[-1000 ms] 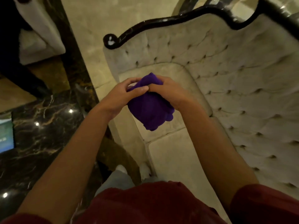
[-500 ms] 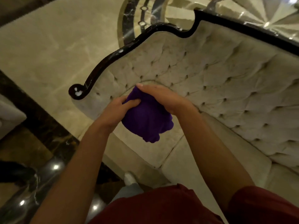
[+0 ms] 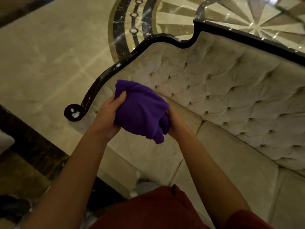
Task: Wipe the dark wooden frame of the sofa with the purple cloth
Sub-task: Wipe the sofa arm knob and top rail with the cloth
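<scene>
A bunched purple cloth [image 3: 142,109] is held between both hands above the sofa seat. My left hand [image 3: 107,116] grips its left side, thumb pressed into the fabric. My right hand [image 3: 173,123] holds the right side from below, mostly hidden by the cloth. The dark wooden frame [image 3: 118,65] runs glossy and curved along the top of the sofa back, ending in a scroll [image 3: 73,112] to the left of the cloth. The cloth is apart from the frame.
The cream tufted sofa back [image 3: 222,90] fills the right; seat cushions [image 3: 231,162] lie below my arms. Polished marble floor with a dark inlaid ring [image 3: 122,27] lies behind the sofa. A dark marble band [image 3: 29,142] crosses at lower left.
The view has swung up and right along the sofa. My hands turned the cloth over, so it now sits on top and covers my right hand's fingers.
</scene>
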